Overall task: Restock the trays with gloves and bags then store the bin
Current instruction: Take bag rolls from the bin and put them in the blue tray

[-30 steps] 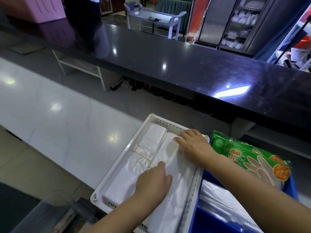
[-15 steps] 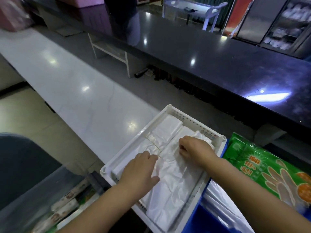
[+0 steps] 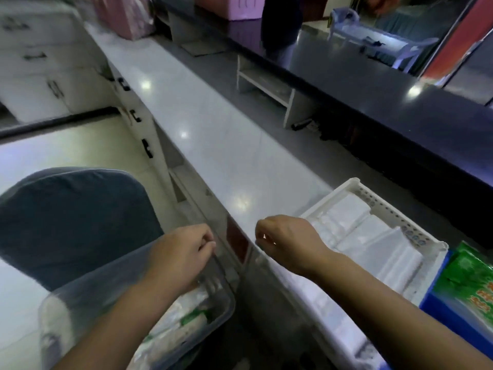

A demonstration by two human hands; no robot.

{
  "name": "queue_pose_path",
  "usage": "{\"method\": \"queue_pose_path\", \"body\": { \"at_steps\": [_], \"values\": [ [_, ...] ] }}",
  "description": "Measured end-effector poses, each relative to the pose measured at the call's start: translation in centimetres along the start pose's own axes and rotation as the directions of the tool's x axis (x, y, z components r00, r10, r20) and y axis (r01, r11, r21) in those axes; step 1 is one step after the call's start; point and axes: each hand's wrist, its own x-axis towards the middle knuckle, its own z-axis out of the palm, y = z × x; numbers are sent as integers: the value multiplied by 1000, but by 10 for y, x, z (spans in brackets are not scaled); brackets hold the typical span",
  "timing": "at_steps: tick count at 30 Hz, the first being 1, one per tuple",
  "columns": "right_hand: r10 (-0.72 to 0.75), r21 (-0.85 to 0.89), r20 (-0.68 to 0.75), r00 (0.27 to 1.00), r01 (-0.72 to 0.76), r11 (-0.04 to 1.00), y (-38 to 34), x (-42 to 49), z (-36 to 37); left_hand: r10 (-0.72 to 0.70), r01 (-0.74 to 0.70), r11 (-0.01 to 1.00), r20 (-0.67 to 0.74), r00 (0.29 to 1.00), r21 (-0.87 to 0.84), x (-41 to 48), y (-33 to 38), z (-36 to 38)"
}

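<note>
A white perforated tray sits on the white counter at the right, filled with folded clear plastic bags. Beside it a green pack of gloves lies in a blue tray. Below the counter edge at the lower left is a clear plastic bin holding white and green packs. My left hand reaches over the bin, fingers curled at its far rim. My right hand hovers as a loose fist above the counter edge, just left of the white tray, with nothing visible in it.
A blue-grey chair back stands left of the bin. The white counter runs away to the upper left above drawers with black handles. A raised dark counter borders it behind, with a small white shelf under it.
Both hands have come off the bags in the white tray and moved left and toward me. My view has swung left, bringing the clear bin and chair into sight.
</note>
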Motion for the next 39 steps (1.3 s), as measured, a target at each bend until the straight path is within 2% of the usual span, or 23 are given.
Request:
{"method": "queue_pose_path", "body": {
  "at_steps": [4,8,10,12,14,17,23,28,33,39],
  "values": [
    [-87,-28,65,994,88,996,-72,54,46,-164,163,986,-21,986,-44,-23,-99,-31],
    [-101,-10,178,979,105,994,-129,90,104,-288,288,957,2,958,-34,-53,-188,-41],
    [-72,18,242,968,69,997,-148,101,133,-331,332,943,25,943,-26,-67,-224,-41],
    [20,38,320,947,-34,999,-158,108,161,-370,371,929,54,928,-13,-78,-254,-37],
    [115,36,412,904,-143,989,-160,109,189,-406,406,914,74,911,7,-86,-278,-30],
    [177,14,544,820,-220,975,-154,101,234,-435,437,900,114,893,14,-97,-305,-13],
    [179,-16,750,637,-253,967,-142,93,321,-479,475,877,213,852,71,-117,-343,36],
    [201,-58,817,540,-269,961,-127,99,398,-493,476,869,299,817,132,-121,-369,88],
    [173,-68,841,513,-218,974,-109,99,453,-474,460,878,378,795,132,-114,-382,133],
    [32,-102,890,456,130,986,-95,99,492,-522,530,843,380,764,94,-104,-383,168]
  ]
}}
